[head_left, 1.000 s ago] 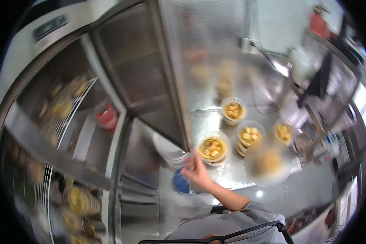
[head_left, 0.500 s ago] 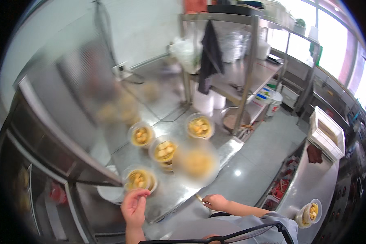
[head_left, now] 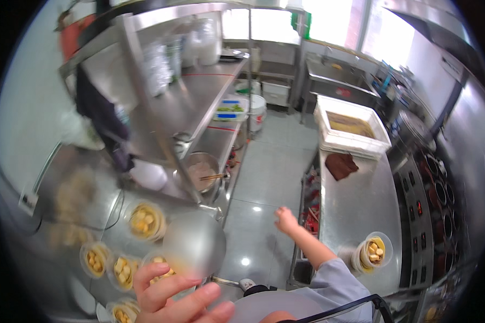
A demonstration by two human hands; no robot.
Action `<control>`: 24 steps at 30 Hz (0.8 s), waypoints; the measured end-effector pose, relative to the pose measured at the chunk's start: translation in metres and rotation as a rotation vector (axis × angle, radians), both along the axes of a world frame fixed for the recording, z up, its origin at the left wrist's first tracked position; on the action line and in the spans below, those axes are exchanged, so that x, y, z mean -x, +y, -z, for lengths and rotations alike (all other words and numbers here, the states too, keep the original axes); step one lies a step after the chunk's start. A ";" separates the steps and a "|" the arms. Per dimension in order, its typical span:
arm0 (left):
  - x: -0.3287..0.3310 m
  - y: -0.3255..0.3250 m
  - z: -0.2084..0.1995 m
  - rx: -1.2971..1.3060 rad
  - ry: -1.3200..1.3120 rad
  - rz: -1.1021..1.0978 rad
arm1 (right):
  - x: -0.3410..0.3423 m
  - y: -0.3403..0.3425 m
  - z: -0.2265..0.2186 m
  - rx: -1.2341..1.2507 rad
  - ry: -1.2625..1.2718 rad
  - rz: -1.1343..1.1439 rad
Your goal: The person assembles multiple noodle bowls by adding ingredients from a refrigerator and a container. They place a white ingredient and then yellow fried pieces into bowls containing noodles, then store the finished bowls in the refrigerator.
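Several round clear tubs with pale yellow chunks stand on the steel worktop [head_left: 110, 239] at the lower left, among them a larger tub [head_left: 145, 220] and a smaller tub [head_left: 95, 259]. My left hand [head_left: 178, 296] is open in front of them, its fingers spread and nothing in them; it partly hides one tub [head_left: 159, 269]. Over the floor reaches my right hand [head_left: 286, 219], its fingers curled in, with nothing showing in it. On the right-hand steel counter [head_left: 361, 199] a tilted stack of similar filled tubs [head_left: 373, 252] stands apart from both hands.
A steel shelf rack [head_left: 215, 81] rises at the left, with a metal bowl [head_left: 202, 171] holding chopsticks low down. At the counter's far end sit a white bin [head_left: 353, 121] and a brown cloth [head_left: 340, 166]. Tiled floor [head_left: 253, 215] runs between. A grey blur covers part of the view.
The view has swung to the right, bringing more of the right counter in. My left hand has come away from a tub and its fingers have spread. My right arm reaches farther forward.
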State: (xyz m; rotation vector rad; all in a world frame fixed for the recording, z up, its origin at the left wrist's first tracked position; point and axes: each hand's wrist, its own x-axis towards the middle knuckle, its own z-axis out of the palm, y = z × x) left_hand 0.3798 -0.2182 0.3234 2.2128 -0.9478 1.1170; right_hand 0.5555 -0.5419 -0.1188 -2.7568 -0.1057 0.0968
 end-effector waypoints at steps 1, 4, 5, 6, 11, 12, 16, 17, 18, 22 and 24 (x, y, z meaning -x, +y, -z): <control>-0.014 -0.007 0.014 -0.057 0.050 -0.006 | -0.020 -0.028 0.005 -0.020 -0.027 0.143; -0.060 -0.006 0.081 -0.193 0.181 -0.028 | -0.072 -0.150 0.039 -0.039 -0.387 0.481; -0.078 -0.001 0.112 -0.225 0.228 -0.045 | -0.077 -0.178 0.041 0.023 -0.343 0.735; -0.078 0.002 0.127 -0.276 0.265 -0.116 | -0.096 -0.195 0.039 0.023 -0.300 0.846; -0.078 0.023 0.206 -0.394 0.525 -0.061 | -0.133 -0.289 0.053 -0.021 -0.203 0.800; -0.078 0.023 0.215 -0.391 0.570 -0.068 | -0.140 -0.289 0.052 0.014 -0.161 0.779; -0.082 0.012 0.228 -0.358 0.721 -0.032 | -0.162 -0.286 0.042 0.204 -0.154 0.838; -0.081 0.008 0.230 -0.277 0.769 -0.037 | -0.162 -0.285 0.043 0.263 -0.196 0.788; -0.080 0.003 0.236 -0.193 0.815 -0.042 | -0.162 -0.285 0.043 0.272 -0.134 0.785; -0.058 -0.002 0.273 0.108 1.069 -0.041 | -0.127 -0.235 0.013 0.000 -0.077 0.577; -0.038 -0.001 0.304 0.385 1.420 -0.041 | -0.088 -0.209 0.022 -0.508 -0.035 0.300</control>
